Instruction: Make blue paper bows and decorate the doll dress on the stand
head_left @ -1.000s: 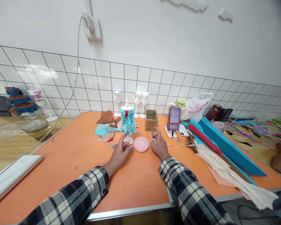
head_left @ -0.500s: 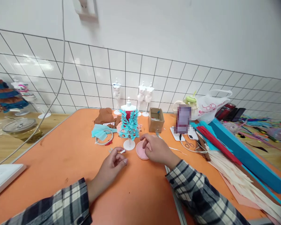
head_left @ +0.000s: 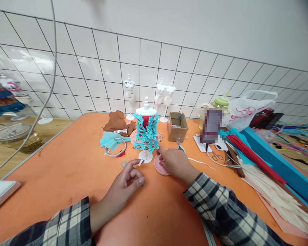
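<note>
A small white dress-form mannequin (head_left: 145,111) stands upright on a round base, wearing a red bodice covered in ruffled turquoise fabric (head_left: 147,135). In front of it, my left hand (head_left: 127,182) is held just above the table with thumb and fingers apart. A short white strip (head_left: 141,162) lies against its index fingertip and seems stuck there. My right hand (head_left: 176,164) reaches over a round pink dish (head_left: 157,167), its fingers bent down and drawn together at the rim. What those fingertips hold, if anything, is hidden. Grey snips, partly covered, lie behind my left hand.
Left of the mannequin lie brown fabric (head_left: 115,121), turquoise fabric and a white hoop (head_left: 106,152). Behind stand several bare dress forms and a cardboard box (head_left: 178,131). On the right are a phone (head_left: 212,126), scissors (head_left: 217,156), cables and cream fabric strips (head_left: 269,191).
The view has shifted, tilting down and closer. My right hand stays at the pink dish, its fingers bent further. The white strip at my left index finger now points more upright.
</note>
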`<state>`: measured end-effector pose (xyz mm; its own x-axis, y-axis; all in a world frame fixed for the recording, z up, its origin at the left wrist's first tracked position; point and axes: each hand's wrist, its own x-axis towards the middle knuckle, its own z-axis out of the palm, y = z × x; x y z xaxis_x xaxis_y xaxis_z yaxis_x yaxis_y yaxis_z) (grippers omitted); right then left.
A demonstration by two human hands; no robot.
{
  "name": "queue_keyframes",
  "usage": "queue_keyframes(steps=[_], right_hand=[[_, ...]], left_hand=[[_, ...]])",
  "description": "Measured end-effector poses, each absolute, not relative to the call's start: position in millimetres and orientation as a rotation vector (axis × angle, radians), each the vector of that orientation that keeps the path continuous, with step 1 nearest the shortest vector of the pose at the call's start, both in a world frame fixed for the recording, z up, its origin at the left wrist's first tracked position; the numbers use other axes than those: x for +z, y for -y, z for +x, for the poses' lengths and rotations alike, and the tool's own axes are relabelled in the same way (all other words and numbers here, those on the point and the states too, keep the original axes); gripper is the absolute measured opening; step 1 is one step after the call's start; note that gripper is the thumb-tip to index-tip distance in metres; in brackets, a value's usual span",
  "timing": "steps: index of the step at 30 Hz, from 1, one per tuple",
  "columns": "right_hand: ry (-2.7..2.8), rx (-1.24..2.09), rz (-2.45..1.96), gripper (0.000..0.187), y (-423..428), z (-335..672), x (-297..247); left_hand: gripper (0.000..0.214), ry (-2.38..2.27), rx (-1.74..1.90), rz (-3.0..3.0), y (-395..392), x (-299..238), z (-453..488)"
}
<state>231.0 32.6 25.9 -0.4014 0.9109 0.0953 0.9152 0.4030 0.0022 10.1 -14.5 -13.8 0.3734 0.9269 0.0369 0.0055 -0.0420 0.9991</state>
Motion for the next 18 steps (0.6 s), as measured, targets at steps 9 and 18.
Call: queue_keyframes(steps=[9,18], right_hand=[[2.557,-0.149,-1.685,0.027,-35.8,229.6,18.4],[1.921,0.252,-1.294,0.012,-14.0,236.8,15.7]], left_hand=[[0.052,-0.996,0.973,1.349,13.0,-9.7,-3.2],[0.090,-1.006,0.987,1.223,11.5,-5.3,5.8]])
